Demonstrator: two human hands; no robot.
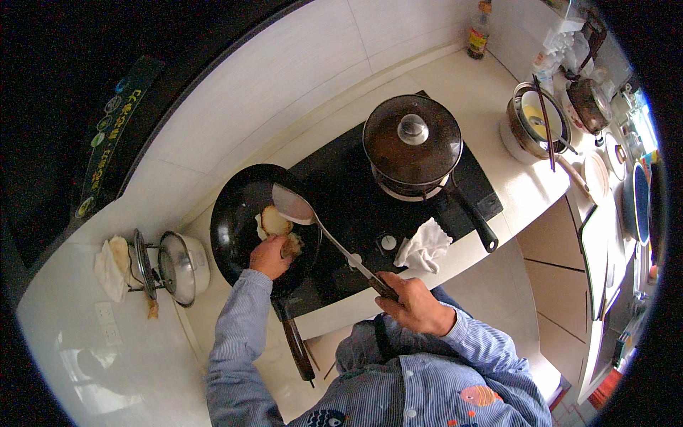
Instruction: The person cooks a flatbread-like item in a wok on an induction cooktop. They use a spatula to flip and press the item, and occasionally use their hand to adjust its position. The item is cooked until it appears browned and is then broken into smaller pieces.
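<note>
Inside the black wok (235,227), my left hand (268,257) has its fingers on a brownish piece of food (292,246). Touching or close to those fingers lies a round pale food piece with a browned rim (277,219), with a whitish bit (261,228) beside it. My right hand (415,305) grips the dark handle of a metal spatula (344,250). The spatula's broad blade (293,205) is over the wok, next to the round piece. The wok's wooden handle (296,344) points toward me.
A lidded pan (392,115) sits on the black cooktop (331,160), its handle jutting over the front edge. A crumpled white cloth (425,246) lies near the knobs. Right of it are a pot with a bowl and chopsticks (525,136) and a sauce bottle (478,34). Metal lids (179,267) stand at left.
</note>
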